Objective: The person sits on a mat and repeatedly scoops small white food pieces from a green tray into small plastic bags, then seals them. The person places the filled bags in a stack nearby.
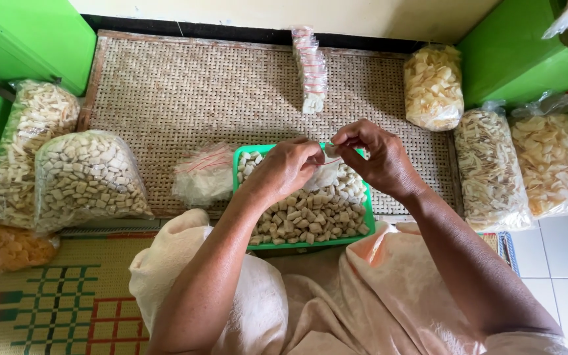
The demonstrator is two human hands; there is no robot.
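Observation:
My left hand (287, 166) and my right hand (375, 156) meet above a green tray (370, 217) heaped with small pale cracker pieces (307, 217). Both hands pinch a small clear plastic bag (327, 169) between their fingertips, holding it over the tray's far half. The bag's contents are mostly hidden by my fingers. Just left of the tray lies a pile of empty small clear bags with red strips (203, 172). A row of filled small packets (311, 69) lies on the woven mat (185, 92) beyond the tray.
Large clear sacks of crackers stand on the left (87, 177), (24, 148) and on the right (433, 85), (491, 171), (550, 164). Green boxes (27, 36), (520, 52) flank the mat. An orange snack bag (18, 248) sits at lower left.

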